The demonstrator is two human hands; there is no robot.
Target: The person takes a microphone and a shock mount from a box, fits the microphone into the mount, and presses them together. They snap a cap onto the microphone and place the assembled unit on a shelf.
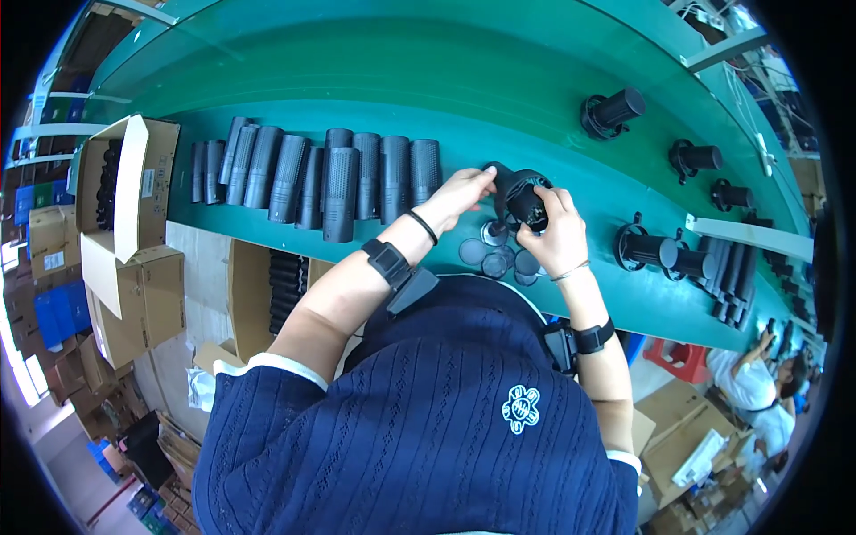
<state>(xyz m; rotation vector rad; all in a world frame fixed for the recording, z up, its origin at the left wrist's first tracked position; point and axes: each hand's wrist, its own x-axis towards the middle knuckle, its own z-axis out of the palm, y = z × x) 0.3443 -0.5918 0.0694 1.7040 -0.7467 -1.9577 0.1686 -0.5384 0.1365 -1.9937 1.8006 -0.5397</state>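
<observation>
A black cylindrical housing [510, 185] with a wide round open end is between my hands over the green bench. My left hand [464, 193] grips its left side with thumb and fingertips. My right hand [560, 234] is closed on the round end, fingertips at its rim; whether a small piece is in those fingers is hidden. Just below lie several small round dark discs [495, 265], some overlapping. To the left of my left hand stands a row of black tubes with dotted surfaces [341, 196].
Black flanged cylinders [615, 111] stand at the right, with more black tubes [731, 272] beyond them. An open cardboard box [134, 183] is at the left end, another box [250, 299] below the bench edge. A red stool [678, 359] and a co-worker [758, 379] are at the right.
</observation>
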